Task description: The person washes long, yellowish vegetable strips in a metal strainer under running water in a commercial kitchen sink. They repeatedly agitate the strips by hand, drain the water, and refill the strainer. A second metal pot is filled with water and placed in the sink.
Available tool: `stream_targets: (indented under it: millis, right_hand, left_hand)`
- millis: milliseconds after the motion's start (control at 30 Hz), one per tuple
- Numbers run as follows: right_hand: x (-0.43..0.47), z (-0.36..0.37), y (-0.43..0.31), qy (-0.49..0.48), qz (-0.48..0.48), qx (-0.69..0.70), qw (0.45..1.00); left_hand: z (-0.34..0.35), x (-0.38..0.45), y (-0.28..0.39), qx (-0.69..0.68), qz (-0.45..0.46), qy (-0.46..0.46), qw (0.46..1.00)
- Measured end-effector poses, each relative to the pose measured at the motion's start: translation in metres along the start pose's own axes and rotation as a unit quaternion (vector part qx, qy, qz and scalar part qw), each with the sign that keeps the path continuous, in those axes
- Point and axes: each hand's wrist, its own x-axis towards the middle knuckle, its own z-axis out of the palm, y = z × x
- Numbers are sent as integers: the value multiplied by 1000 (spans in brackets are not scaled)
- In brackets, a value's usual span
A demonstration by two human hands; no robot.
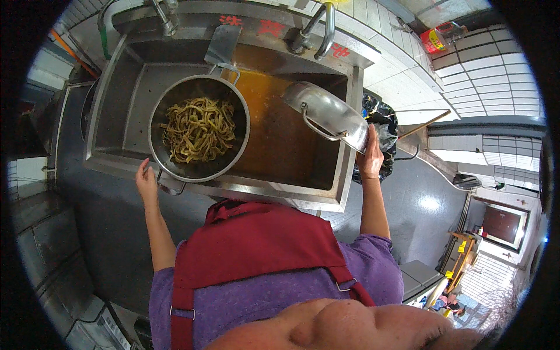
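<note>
A round metal pot (pixel 154 127) stands over the sink's divider, leaning on the front rim. Greenish-brown strips of food (pixel 199 130), apparently a vegetable, lie heaped inside it. My left hand (pixel 148 181) is beside the pot's near loop handle (pixel 171 188), holding nothing, with its fingers partly bent and apart. At the right, my right hand (pixel 372 155) grips the rim of a shiny steel pan (pixel 330 107) with a loop handle. That pan is tipped on its side above the sink's right compartment, so its inside is hidden from me.
The steel double sink (pixel 280 197) has a bare left compartment (pixel 131 96) and brownish liquid (pixel 280 148) in the right one. A flat metal plate (pixel 222 43) rests at the back. Above the rim juts a faucet (pixel 326 33). A black-bagged bin (pixel 387 144) stands right of the sink.
</note>
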Motion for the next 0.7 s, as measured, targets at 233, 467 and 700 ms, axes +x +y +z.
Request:
stream_targets:
  millis: [233, 467, 700]
  right_hand:
    - [-11, 36, 1, -13, 59, 25, 998]
    - [-35, 111, 35, -177, 338, 181, 906]
    - [-50, 101, 51, -230, 511, 441, 701]
  left_hand:
    - [6, -1, 14, 11, -15, 17, 1000]
    - [5, 0, 9, 110, 67, 18, 991]
    - [12, -13, -19, 198, 11, 64, 978]
